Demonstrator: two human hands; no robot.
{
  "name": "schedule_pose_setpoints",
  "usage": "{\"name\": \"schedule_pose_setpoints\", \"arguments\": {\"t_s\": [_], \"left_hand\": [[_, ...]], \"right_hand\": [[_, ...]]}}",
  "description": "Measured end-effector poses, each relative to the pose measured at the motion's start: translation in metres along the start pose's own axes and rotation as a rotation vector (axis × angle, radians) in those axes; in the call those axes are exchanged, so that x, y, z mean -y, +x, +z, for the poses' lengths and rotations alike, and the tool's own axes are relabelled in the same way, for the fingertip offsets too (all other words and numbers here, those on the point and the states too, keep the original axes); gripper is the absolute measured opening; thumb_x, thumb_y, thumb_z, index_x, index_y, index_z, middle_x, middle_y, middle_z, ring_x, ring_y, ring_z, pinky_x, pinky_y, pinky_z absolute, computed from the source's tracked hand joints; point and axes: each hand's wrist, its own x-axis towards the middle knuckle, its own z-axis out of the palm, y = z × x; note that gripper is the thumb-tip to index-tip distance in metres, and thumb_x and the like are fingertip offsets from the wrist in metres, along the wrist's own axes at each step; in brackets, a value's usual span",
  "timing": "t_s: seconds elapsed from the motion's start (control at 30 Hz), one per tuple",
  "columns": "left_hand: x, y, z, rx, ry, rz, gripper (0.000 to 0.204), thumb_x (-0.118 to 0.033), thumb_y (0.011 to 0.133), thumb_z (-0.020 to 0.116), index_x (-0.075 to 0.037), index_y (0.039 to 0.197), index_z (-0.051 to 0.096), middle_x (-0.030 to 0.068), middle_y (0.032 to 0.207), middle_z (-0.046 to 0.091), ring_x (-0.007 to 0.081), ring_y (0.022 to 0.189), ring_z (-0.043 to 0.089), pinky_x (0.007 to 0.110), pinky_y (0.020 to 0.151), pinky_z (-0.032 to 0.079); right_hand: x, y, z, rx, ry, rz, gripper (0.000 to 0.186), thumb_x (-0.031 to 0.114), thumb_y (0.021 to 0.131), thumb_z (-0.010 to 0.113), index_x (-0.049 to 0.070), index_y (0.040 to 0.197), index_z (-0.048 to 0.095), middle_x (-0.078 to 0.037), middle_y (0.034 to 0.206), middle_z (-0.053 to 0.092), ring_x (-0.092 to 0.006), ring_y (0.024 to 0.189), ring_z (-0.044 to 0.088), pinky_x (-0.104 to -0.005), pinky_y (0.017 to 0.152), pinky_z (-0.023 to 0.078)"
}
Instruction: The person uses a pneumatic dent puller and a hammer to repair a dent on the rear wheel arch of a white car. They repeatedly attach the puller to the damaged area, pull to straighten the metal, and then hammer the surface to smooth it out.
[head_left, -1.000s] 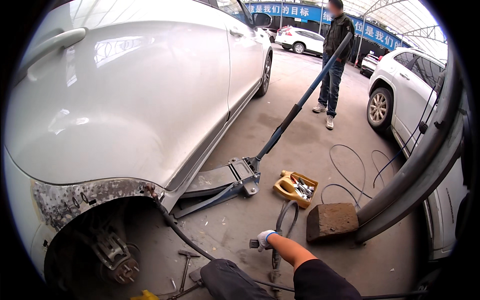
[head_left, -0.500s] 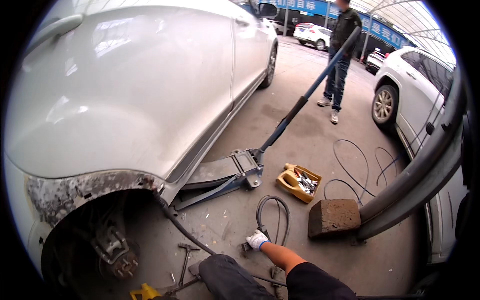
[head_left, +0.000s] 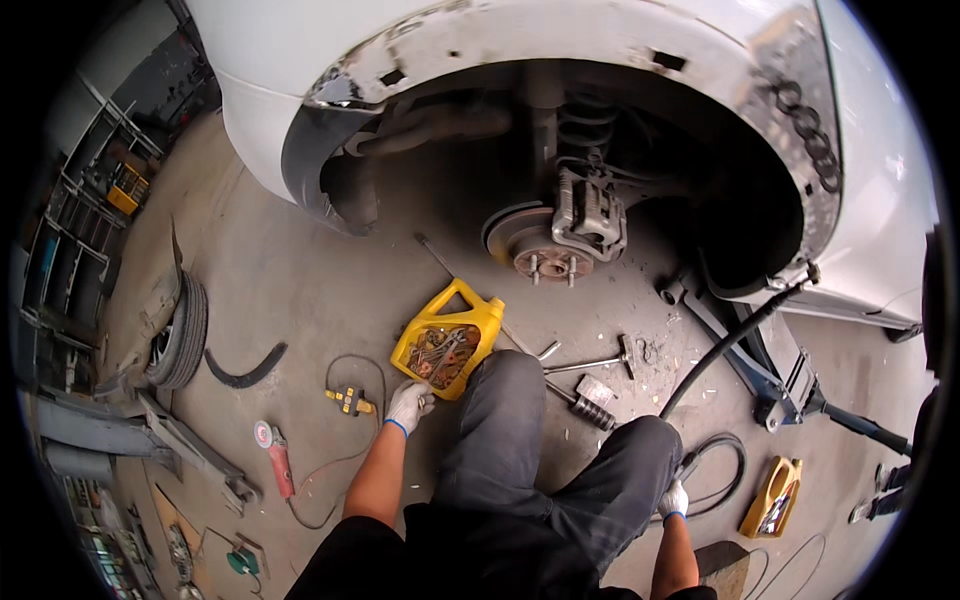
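My left hand (head_left: 411, 405), in a white glove with a blue cuff, is at the lower corner of a yellow cut-open jug (head_left: 478, 318) full of wrenches and metal parts. Its fingers are curled, and what lies in them, if anything, cannot be made out. Beside my right knee, my gloved right hand (head_left: 675, 499) is closed on a black cabled tool (head_left: 687, 466), mostly hidden by hand and leg. Its thick cable (head_left: 742, 462) loops on the floor. Ahead is a white car's wheel arch, with the brake disc (head_left: 530, 240) and caliper (head_left: 592, 215) bare.
Another thick cable (head_left: 720, 348) hangs from the arch's edge. Right, a floor jack (head_left: 775, 385) stands under the car, near a tan tool jug (head_left: 773, 497). A slide hammer (head_left: 590, 410) lies before my knees. Left are a red angle grinder (head_left: 278, 460), a yellow-black control box (head_left: 350, 401) and a tire (head_left: 180, 335).
The view has swung left from the car's side to the wheel arch. My left hand has come into view at the yellow jug. My right hand stays at the black cabled tool.
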Motion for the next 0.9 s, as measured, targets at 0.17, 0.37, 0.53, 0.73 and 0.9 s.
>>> {"name": "schedule_pose_setpoints", "arguments": {"t_s": [0.17,0.37,0.53,0.73,0.9], "left_hand": [[-0.004,0.068,0.034,0.031,0.144,0.132,0.02,-0.02,0.088,0.064,-0.008,0.103,0.066,0.0078,0.087,0.066,0.0195,0.079,0.065,0.035,0.068,0.055],[-0.025,0.091,0.05,0.11,0.981,0.421,0.032,-0.024,0.084,0.06,-0.006,0.11,0.065,0.0273,0.1,0.067,0.0427,0.097,0.064,0.046,0.086,0.051],[-0.038,0.153,0.036,-0.004,0.781,0.464,0.037,-0.027,0.09,0.053,-0.003,0.116,0.064,0.0275,0.109,0.068,0.0464,0.103,0.063,0.048,0.089,0.048],[-0.018,0.202,0.006,0.032,0.489,0.285,0.025,-0.02,0.091,0.058,-0.003,0.103,0.071,0.022,0.097,0.072,0.0312,0.091,0.071,0.041,0.082,0.055],[-0.007,0.155,0.041,0.001,1.353,0.276,0.032,-0.027,0.095,0.055,-0.001,0.102,0.072,0.0233,0.106,0.071,0.039,0.106,0.067,0.048,0.093,0.053]], "right_hand": [[-0.113,0.022,0.032,-0.04,0.571,-0.082,0.039,0.038,0.093,0.062,0.001,0.108,0.06,-0.021,0.101,0.071,-0.0329,0.089,0.066,-0.0423,0.081,0.051],[-0.011,-0.054,-0.045,-0.119,0.419,-0.013,0.032,0.031,0.094,0.062,0.001,0.103,0.061,-0.018,0.099,0.072,-0.0256,0.085,0.064,-0.0393,0.079,0.05],[0.017,-0.111,-0.077,-0.168,0.287,0.041,0.038,0.036,0.09,0.069,0.0,0.102,0.061,-0.017,0.094,0.072,-0.0245,0.083,0.066,-0.0383,0.079,0.052],[-0.022,-0.133,-0.056,-0.102,0.674,0.116,0.036,0.031,0.096,0.063,0.0,0.113,0.064,-0.015,0.105,0.072,-0.026,0.093,0.068,-0.0365,0.084,0.054],[-0.009,-0.145,-0.038,-0.024,1.319,0.42,0.038,0.028,0.106,0.047,0.0,0.126,0.063,-0.011,0.119,0.069,-0.0261,0.099,0.067,-0.0368,0.086,0.055]]}}
